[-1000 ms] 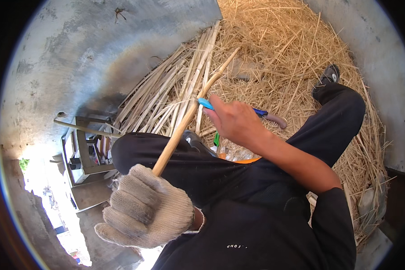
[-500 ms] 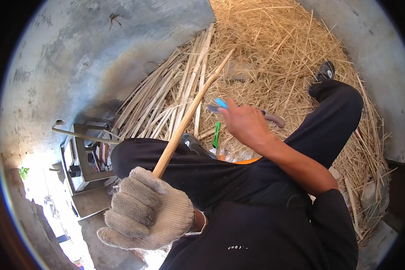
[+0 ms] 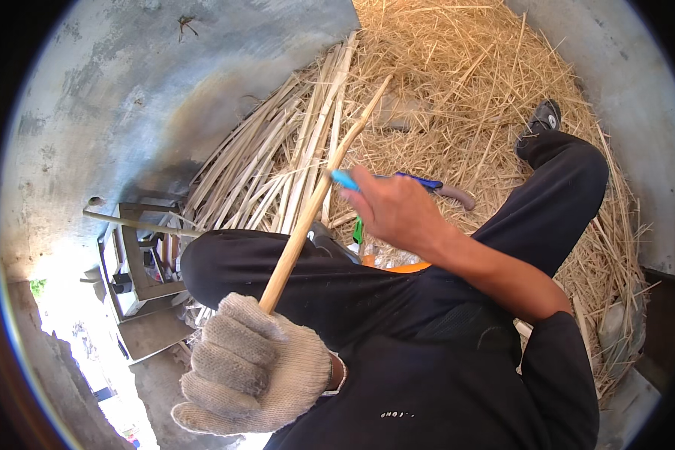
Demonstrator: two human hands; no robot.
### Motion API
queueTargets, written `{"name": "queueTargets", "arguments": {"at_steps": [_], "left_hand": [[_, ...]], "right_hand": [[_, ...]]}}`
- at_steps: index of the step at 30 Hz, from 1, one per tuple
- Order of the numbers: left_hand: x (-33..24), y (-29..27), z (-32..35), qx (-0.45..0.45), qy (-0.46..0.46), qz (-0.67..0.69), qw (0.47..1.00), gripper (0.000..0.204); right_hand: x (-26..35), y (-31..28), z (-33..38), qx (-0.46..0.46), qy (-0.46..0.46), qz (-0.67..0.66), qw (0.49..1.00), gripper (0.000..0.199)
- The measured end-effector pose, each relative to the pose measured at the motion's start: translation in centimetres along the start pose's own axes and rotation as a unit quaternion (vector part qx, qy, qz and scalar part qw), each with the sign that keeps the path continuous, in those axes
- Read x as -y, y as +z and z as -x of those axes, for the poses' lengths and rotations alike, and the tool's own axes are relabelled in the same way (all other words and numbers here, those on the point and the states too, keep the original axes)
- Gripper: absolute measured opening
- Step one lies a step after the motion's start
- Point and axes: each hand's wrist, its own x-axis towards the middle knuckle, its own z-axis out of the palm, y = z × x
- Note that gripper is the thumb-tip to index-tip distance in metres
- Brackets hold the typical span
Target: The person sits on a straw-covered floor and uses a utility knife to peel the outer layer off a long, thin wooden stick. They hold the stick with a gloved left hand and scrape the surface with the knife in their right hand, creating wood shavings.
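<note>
Two hands on stick

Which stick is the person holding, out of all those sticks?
Start at the bundle of pale split cane strips lying on the straw. In front, the grey knitted-glove left hand grips one long tan cane. Only it is lifted, slanting upward, not lying flat.

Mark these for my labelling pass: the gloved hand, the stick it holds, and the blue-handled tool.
gloved left hand [image 3: 251,367], head view, on the knuckles.
stick [image 3: 315,202], head view, mid-shaft.
blue-handled tool [image 3: 345,178], head view, blue end beside the bare right hand [image 3: 394,210].
</note>
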Motion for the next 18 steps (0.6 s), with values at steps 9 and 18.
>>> {"name": "queueTargets", "arguments": {"at_steps": [9, 18], "left_hand": [[0.2, 1.5, -0.1, -0.088, 0.005, 0.003, 0.996, 0.029], [0.0, 3.9, -1.0, -0.270, -0.004, 0.006, 0.963, 0.051]], "right_hand": [[-2.4, 0.5, -1.5, 0.004, 0.065, 0.040, 0.997, 0.028], [-5.1, 2.1, -3.4, -0.003, 0.099, 0.074, 0.992, 0.029]]}}
